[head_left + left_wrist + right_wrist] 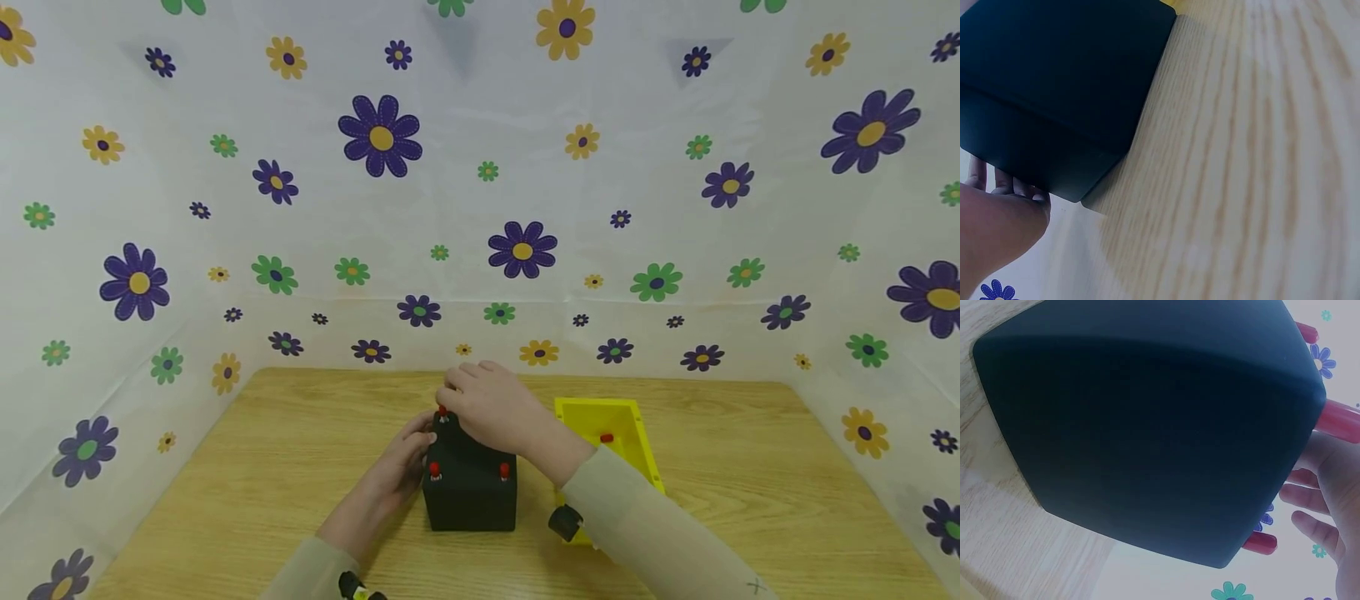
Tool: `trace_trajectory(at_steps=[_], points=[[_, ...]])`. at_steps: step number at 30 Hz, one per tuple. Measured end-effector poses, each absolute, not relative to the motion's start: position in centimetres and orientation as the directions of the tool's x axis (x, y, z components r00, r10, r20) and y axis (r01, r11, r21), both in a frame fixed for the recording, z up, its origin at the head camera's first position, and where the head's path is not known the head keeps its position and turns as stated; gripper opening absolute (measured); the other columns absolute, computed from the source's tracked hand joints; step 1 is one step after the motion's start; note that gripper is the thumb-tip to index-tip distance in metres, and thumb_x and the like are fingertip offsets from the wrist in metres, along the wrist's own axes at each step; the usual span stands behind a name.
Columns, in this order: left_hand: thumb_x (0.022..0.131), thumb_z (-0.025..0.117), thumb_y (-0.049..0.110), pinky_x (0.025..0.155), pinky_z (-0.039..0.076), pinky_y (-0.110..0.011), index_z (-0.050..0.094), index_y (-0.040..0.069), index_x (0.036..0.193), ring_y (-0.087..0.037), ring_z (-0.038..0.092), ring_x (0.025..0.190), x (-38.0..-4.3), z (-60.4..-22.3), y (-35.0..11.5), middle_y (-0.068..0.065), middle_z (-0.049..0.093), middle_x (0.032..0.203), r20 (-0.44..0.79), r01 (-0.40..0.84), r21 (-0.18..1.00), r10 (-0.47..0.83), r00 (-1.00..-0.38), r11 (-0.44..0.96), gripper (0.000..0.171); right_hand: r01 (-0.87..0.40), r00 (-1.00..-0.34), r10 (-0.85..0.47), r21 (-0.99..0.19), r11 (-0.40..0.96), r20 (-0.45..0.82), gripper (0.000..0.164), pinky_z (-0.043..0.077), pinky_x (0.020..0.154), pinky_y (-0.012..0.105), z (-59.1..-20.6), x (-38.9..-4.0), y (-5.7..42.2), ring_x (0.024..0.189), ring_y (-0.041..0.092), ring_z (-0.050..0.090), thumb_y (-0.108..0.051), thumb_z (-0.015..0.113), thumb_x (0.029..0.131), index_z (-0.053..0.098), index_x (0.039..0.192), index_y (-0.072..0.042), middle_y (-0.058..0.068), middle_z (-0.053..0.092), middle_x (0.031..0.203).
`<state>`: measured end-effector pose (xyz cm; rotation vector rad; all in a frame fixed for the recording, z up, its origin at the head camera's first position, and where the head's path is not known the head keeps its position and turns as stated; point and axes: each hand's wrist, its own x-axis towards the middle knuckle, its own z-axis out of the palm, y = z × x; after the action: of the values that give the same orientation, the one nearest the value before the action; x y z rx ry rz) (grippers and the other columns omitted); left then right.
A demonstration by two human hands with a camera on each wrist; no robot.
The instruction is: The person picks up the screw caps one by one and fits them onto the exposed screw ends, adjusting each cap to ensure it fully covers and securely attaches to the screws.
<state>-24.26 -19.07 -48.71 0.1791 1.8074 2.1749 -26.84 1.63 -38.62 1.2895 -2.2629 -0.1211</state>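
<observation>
A black box (pixel 471 508) stands on the table with red caps on small metallic posts at its top corners. My left hand (pixel 401 467) holds the box's far left corner, thumb along the left side and fingers going behind it; in the left wrist view these fingers (pixel 1004 181) are partly hidden by the box. My right hand (pixel 495 408) reaches over the top and pinches the far left red cap (pixel 442 411). The near left cap (pixel 435 470) and near right cap (pixel 504 471) stand upright. In the right wrist view the far right cap (pixel 1260 544) shows past the box edge.
A yellow bin (pixel 596 402) stands right of the box, partly covered by my right forearm. One loose red cap (pixel 607 437) lies inside. The wooden table (pixel 300 450) meets white flowered cloth (pixel 465 200) at the back and sides.
</observation>
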Motion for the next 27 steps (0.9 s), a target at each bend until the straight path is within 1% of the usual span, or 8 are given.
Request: trace_trajectory(at_steps=[7, 15, 21, 27], points=[[0.102, 0.047, 0.014, 0.099, 0.045, -0.026, 0.058, 0.024, 0.133, -0.006, 0.059, 0.107, -24.39, -48.67, -19.05, 0.015, 0.064, 0.116, -0.106, -0.158, 0.975, 0.299, -0.948, -0.155, 0.034, -0.765, -0.434, -0.826, 0.337, 0.549, 0.36, 0.017, 0.056, 0.093, 0.029, -38.52, -26.77, 1.59, 0.102, 0.015, 0.068, -0.019, 0.069, 0.102, 0.074, 0.118, -0.021, -0.002, 0.072, 0.116], [0.102, 0.045, 0.015, 0.098, 0.047, -0.025, 0.059, 0.028, 0.129, -0.006, 0.06, 0.107, -24.29, -48.73, -19.11, 0.016, 0.064, 0.116, -0.092, -0.153, 0.975, 0.335, -0.938, -0.161, 0.032, -0.773, -0.468, -0.823, 0.303, 0.558, 0.322, 0.017, 0.057, 0.096, 0.029, -38.63, -26.58, 1.45, 0.104, 0.016, 0.067, -0.02, 0.068, 0.103, 0.075, 0.119, -0.021, -0.002, 0.073, 0.118], [0.102, 0.046, 0.015, 0.098, 0.047, -0.025, 0.058, 0.025, 0.132, -0.006, 0.061, 0.108, -24.24, -48.67, -18.98, 0.015, 0.064, 0.117, -0.099, -0.156, 0.975, 0.32, -0.942, -0.159, 0.034, -0.778, -0.484, -0.815, 0.269, 0.568, 0.319, 0.016, 0.057, 0.093, 0.029, -38.61, -26.44, 1.59, 0.102, 0.016, 0.066, -0.02, 0.069, 0.102, 0.075, 0.117, -0.021, -0.002, 0.072, 0.114], [0.102, 0.046, 0.016, 0.1, 0.046, -0.025, 0.055, 0.021, 0.137, -0.005, 0.061, 0.11, -24.33, -48.71, -19.02, 0.017, 0.064, 0.118, -0.102, -0.156, 0.977, 0.316, -0.943, -0.149, 0.037, -0.782, -0.486, -0.822, 0.271, 0.561, 0.298, 0.018, 0.055, 0.094, 0.03, -38.36, -26.35, 1.89, 0.102, 0.016, 0.065, -0.022, 0.07, 0.102, 0.075, 0.119, -0.021, -0.002, 0.071, 0.116]])
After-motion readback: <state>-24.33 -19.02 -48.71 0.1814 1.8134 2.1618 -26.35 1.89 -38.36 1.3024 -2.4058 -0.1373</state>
